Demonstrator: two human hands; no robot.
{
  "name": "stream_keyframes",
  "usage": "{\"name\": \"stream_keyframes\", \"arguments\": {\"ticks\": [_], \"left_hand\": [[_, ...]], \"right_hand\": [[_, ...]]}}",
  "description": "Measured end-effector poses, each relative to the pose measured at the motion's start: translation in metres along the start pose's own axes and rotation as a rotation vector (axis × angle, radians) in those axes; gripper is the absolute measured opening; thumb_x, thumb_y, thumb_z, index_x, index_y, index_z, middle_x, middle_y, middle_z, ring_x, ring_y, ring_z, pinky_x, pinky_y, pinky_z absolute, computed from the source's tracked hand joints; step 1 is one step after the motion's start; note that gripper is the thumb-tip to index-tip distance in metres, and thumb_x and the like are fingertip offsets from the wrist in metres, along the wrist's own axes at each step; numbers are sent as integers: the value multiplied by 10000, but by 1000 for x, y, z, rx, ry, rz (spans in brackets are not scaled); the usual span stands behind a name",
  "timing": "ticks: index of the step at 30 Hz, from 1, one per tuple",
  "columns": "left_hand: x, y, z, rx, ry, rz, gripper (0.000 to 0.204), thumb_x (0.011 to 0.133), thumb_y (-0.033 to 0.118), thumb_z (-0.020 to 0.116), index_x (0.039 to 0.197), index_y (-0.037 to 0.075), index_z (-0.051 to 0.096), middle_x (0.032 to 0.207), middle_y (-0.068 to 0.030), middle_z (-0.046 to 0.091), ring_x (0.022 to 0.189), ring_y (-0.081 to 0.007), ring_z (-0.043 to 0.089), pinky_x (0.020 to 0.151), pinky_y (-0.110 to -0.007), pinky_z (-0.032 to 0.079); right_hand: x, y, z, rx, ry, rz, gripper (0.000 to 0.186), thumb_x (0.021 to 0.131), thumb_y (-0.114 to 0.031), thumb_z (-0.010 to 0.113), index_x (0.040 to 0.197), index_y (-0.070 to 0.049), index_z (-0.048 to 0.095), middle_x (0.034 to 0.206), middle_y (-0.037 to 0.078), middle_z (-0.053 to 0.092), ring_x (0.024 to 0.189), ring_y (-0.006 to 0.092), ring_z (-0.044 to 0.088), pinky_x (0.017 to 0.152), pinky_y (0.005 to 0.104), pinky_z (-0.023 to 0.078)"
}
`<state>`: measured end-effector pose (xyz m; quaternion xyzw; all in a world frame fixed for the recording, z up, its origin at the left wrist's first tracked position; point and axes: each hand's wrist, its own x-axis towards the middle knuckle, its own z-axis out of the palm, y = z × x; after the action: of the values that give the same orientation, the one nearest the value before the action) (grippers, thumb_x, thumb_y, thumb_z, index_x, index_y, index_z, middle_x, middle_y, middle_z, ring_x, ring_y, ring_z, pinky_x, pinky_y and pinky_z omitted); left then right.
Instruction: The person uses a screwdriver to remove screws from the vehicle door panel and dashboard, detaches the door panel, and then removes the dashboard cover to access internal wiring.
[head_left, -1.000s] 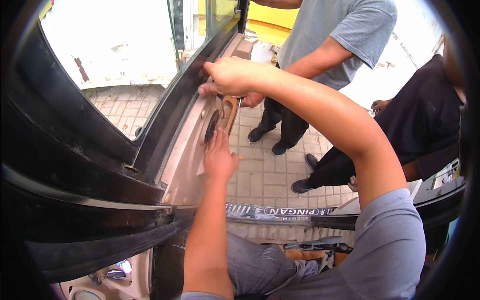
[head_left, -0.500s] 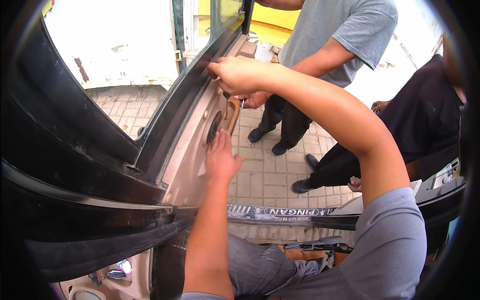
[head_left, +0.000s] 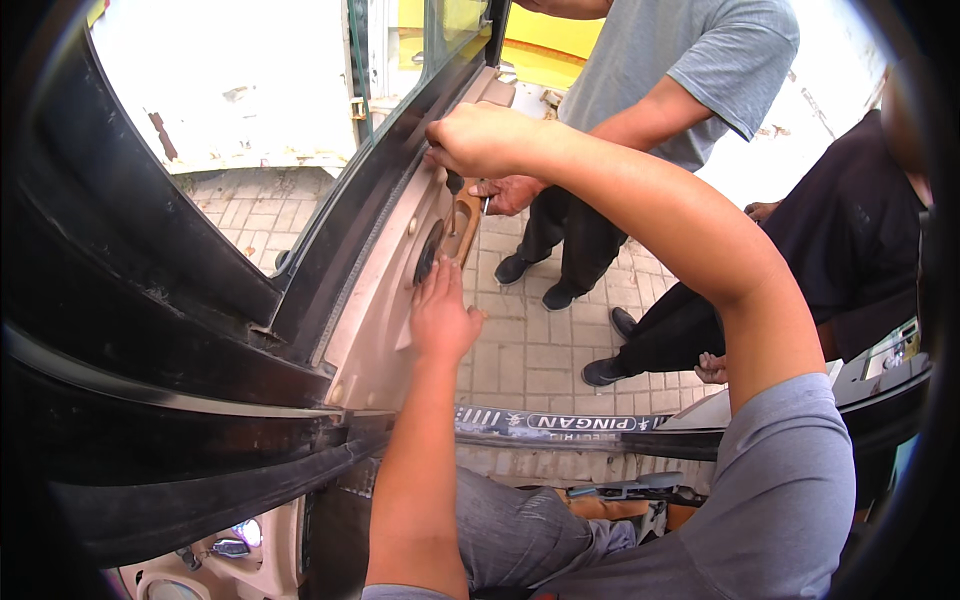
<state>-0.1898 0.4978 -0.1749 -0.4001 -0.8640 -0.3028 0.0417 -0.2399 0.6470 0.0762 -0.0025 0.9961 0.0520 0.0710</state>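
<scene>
My left hand (head_left: 443, 312) lies flat, fingers stretched out, on the beige inner panel (head_left: 372, 345) of a vehicle door, its fingertips beside a round black part (head_left: 428, 252). Higher up, my right hand (head_left: 478, 138) is closed, with the wrist bent over the panel. Below its fingers show a dark handle end (head_left: 455, 183) and a thin shaft reaching down to the tan armrest (head_left: 464, 225); it looks like a screwdriver, mostly covered by the hand. Close by, a co-worker's hand (head_left: 508, 194) holds a small metal piece at the armrest.
The co-worker in a grey shirt (head_left: 650, 80) stands just beyond the door. Another person in dark clothes (head_left: 800, 250) is at the right. Door glass (head_left: 450, 40) rises above the panel; a black frame (head_left: 150, 200) fills the left. Below are paving (head_left: 540, 345) and a door sill (head_left: 560, 422).
My right hand has shifted slightly right and turned, its fingers now curled lower over the handle. My left hand has stayed in place on the panel.
</scene>
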Motion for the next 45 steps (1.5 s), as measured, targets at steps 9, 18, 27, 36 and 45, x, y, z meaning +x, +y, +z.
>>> {"name": "stream_keyframes", "arguments": {"ticks": [9, 18, 27, 36, 45], "left_hand": [[0, 1, 0, 25, -2, -4, 716, 727, 231, 659, 1388, 5, 503, 1515, -143, 422, 1414, -287, 370, 1177, -412, 278], [0, -1, 2, 29, -7, -11, 718, 729, 234, 669, 1390, 6, 504, 1519, -141, 417, 1421, -279, 360, 1182, -405, 269], [0, -2, 4, 80, -21, -21, 804, 721, 300, 766, 1420, 31, 473, 1531, -105, 404, 1416, -241, 363, 1173, -418, 277], [0, -1, 4, 30, 20, -5, 703, 725, 219, 672, 1379, 11, 518, 1505, -136, 438, 1409, -286, 378, 1178, -404, 278], [-1, 0, 3, 34, 26, -4, 704, 722, 218, 670, 1377, 10, 519, 1504, -138, 439, 1402, -289, 388, 1177, -403, 280]], "right_hand": [[-7, 3, 6, 177, 116, 90, 435, 875, -372, 625, 1071, 17, 648, 966, 255, 687, 979, 415, 652, 871, 449, 521], [-3, -6, -9, -36, 17, 0, 404, 868, -283, 585, 1167, -14, 626, 1045, 231, 692, 1000, 395, 661, 871, 450, 530], [-3, 0, -7, 2, 13, 39, 361, 889, -289, 559, 1086, 0, 648, 990, 240, 696, 961, 396, 673, 853, 474, 534], [2, 9, 1, 83, 82, 92, 463, 867, -271, 615, 1203, 42, 555, 968, 258, 689, 973, 421, 656, 857, 477, 523], [-4, 5, -5, 76, 63, 92, 432, 877, -345, 613, 1074, 38, 646, 987, 236, 697, 955, 391, 672, 835, 456, 538]]}}
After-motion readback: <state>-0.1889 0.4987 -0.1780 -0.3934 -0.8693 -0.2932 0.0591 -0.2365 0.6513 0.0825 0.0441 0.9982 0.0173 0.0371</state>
